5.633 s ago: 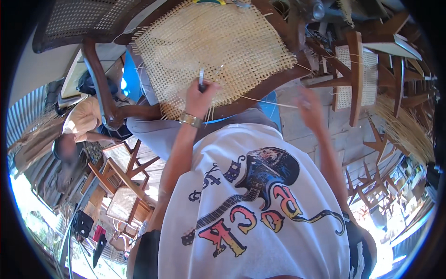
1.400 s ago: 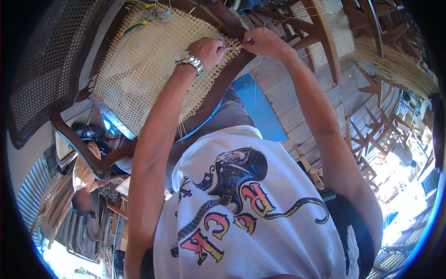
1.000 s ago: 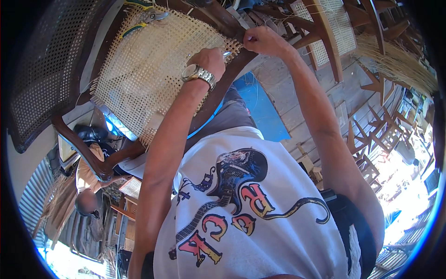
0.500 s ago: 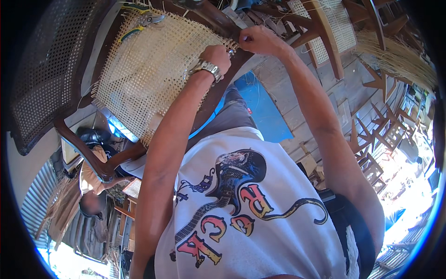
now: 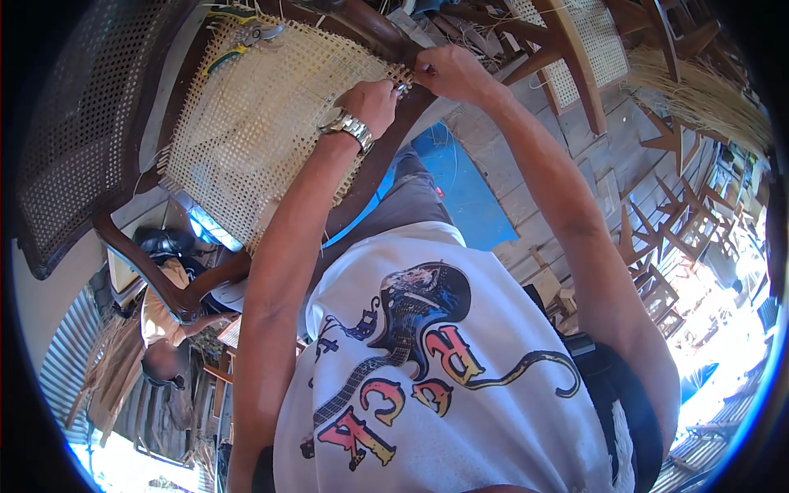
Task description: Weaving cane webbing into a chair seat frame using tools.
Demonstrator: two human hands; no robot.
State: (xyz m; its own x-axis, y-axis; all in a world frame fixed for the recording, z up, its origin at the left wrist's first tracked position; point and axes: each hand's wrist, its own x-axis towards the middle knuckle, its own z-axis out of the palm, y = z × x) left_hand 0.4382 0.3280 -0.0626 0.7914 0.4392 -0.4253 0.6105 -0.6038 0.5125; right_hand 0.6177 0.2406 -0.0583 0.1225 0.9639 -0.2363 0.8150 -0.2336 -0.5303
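white shirt (image 5: pixel 485 411) | guitar print (image 5: pixel 427 306), coloured lettering (image 5: pixel 382 400) | silver wristwatch (image 5: pixel 355 130) | grey trousers (image 5: pixel 413 201)

Dk brn chair frame (image 5: pixel 380 168), cane sheet (image 5: pixel 263 123) atop; yel-hndl cutters (image 5: pixel 253 36) on sheet.

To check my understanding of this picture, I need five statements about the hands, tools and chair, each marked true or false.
1. The left hand holds a small metal tool. True.
2. The wristwatch is on the right wrist. False: the wristwatch is on the left wrist.
3. The pruning shears lie on the woven cane webbing. True.
4. The right hand rests on the pruning shears. False: the right hand is near the right corner of the woven cane webbing.
5. The chair backrest has perforated caning. True.
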